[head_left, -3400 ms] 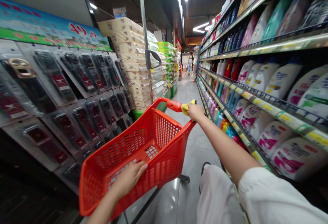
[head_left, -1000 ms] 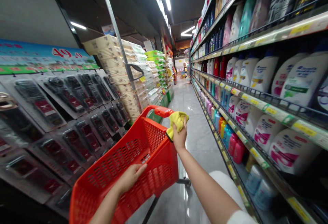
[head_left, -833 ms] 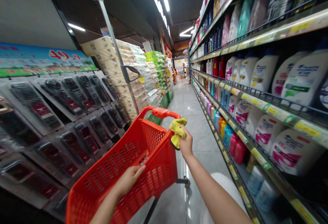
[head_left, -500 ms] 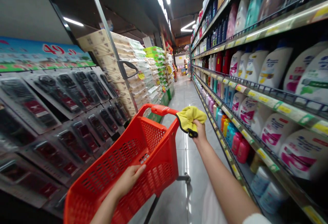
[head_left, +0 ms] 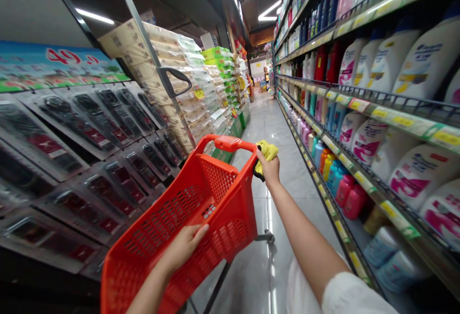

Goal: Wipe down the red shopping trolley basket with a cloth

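A red plastic shopping cart [head_left: 250,208] stands at an angle in front of me, its basket empty. My left hand [head_left: 185,248] is closed over the near side rim, thumb on top and fingers hidden on the inner side. My right hand [head_left: 270,170] is at the right end of the cart's handle [head_left: 230,142]. It holds a yellow cloth [head_left: 269,150] with a black edge, bunched up against the outer side of the handle's corner.
Shelves of shampoo bottles [head_left: 413,173] line the right side. On the left hang blister packs [head_left: 108,185] under a price banner [head_left: 72,62]. A metal pole with a grey handle [head_left: 176,82] rises beside stacked paper packs [head_left: 204,98]. A tiled aisle floor [head_left: 268,117] runs ahead.
My right hand has drawn the cloth from over the handle's end to its outer side, bunching it more. My left hand keeps its hold on the rim. The view has shifted slightly.
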`<action>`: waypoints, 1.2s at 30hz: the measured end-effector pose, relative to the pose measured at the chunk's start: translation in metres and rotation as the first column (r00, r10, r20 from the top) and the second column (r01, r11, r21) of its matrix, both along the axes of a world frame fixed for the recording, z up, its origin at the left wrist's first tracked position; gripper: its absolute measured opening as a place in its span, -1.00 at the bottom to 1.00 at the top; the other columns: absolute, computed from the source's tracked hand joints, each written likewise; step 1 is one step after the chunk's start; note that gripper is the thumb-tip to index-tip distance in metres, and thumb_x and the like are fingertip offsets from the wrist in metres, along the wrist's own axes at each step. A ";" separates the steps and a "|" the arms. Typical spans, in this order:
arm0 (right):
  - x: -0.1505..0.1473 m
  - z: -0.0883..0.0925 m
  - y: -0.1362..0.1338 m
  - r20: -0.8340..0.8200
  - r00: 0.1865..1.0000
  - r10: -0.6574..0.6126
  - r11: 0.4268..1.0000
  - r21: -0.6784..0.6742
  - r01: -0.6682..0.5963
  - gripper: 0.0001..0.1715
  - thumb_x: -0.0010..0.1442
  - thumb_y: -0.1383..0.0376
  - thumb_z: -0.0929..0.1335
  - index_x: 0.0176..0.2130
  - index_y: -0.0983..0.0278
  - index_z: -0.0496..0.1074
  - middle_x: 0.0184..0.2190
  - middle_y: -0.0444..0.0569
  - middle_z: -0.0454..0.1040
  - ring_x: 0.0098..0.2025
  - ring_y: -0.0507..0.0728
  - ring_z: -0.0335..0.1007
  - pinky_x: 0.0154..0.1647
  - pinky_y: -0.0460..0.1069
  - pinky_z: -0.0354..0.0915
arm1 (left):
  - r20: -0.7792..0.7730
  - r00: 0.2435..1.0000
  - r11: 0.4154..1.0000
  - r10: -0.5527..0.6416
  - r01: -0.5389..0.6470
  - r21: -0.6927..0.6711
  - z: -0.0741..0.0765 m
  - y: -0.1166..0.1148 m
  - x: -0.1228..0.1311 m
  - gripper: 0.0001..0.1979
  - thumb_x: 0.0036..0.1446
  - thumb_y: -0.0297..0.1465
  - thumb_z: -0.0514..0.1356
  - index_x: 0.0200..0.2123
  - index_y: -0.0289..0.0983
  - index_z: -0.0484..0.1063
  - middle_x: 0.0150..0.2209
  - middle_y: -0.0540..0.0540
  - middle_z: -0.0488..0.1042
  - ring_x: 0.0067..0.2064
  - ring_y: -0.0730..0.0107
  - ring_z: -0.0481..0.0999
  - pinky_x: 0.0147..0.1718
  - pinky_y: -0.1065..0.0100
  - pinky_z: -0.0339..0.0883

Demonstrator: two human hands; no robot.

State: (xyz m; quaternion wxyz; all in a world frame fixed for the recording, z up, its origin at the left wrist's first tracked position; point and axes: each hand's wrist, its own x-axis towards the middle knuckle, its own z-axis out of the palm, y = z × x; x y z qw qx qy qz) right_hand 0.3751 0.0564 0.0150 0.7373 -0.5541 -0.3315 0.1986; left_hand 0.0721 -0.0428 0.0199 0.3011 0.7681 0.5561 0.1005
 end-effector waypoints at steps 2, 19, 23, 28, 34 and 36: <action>-0.001 -0.003 0.005 -0.075 0.995 0.071 0.997 0.044 -0.067 -0.46 0.13 -0.02 0.29 -0.09 0.33 0.41 -0.17 0.07 0.49 -0.13 0.16 0.45 -0.17 -0.03 0.35 | 0.000 1.000 1.000 0.011 -0.011 0.000 0.000 0.002 0.002 -0.52 0.13 0.08 -0.12 -0.57 -0.19 0.00 -0.54 0.08 -0.03 -0.47 0.45 0.03 -0.44 0.36 0.00; -0.022 -0.015 -0.026 0.642 0.728 -0.241 0.971 0.158 0.182 -0.43 0.15 0.47 0.25 0.11 0.11 0.40 0.06 0.03 0.30 0.03 0.22 0.20 0.03 0.12 0.26 | 0.103 0.990 0.992 -0.100 0.091 0.093 -0.005 0.004 -0.004 -0.39 0.23 0.05 -0.13 -0.37 -0.28 0.51 -0.35 -0.09 0.54 -0.29 0.19 0.46 -0.16 0.27 0.32; -0.055 -0.034 -0.057 0.875 0.471 -0.113 0.987 0.155 -0.050 -0.38 0.20 0.47 0.26 0.16 -0.03 0.35 0.04 -0.02 0.38 -0.03 0.20 0.19 -0.06 0.07 0.29 | 0.211 0.966 0.986 -0.151 0.130 0.109 -0.005 0.006 -0.003 -0.36 0.25 0.04 -0.14 0.00 -0.27 0.50 0.00 -0.12 0.54 0.01 0.12 0.47 0.15 0.21 0.20; -0.078 -0.040 -0.081 0.976 0.213 -0.037 0.960 0.093 -0.263 -0.57 0.26 0.33 0.31 0.06 -0.08 0.43 0.06 -0.09 0.41 -0.10 0.19 0.18 -0.24 0.04 0.29 | 0.248 0.966 0.997 -0.074 0.063 0.054 -0.007 0.008 -0.003 -0.29 0.22 0.10 -0.15 -0.19 -0.32 0.58 -0.17 -0.14 0.61 -0.11 0.15 0.54 0.07 0.21 0.31; -0.052 -0.025 -0.067 0.922 0.381 -0.066 0.998 0.069 0.005 -0.54 0.23 0.43 0.30 0.06 0.04 0.44 0.16 -0.02 0.33 -0.02 0.25 0.14 -0.14 0.09 0.28 | 0.229 0.973 0.997 -0.033 0.016 0.078 -0.009 0.003 -0.002 -0.31 0.22 0.10 -0.14 -0.32 -0.30 0.58 -0.26 -0.12 0.62 -0.18 0.19 0.54 0.01 0.26 0.35; -0.063 -0.033 -0.075 0.943 0.320 -0.089 0.991 0.117 -0.069 -0.54 0.25 0.40 0.29 0.09 0.04 0.42 0.12 -0.03 0.38 0.00 0.26 0.14 -0.15 0.09 0.28 | 0.243 0.970 0.997 -0.015 -0.003 0.074 -0.009 0.003 -0.002 -0.33 0.21 0.09 -0.12 -0.37 -0.29 0.57 -0.32 -0.12 0.61 -0.22 0.20 0.53 -0.05 0.27 0.38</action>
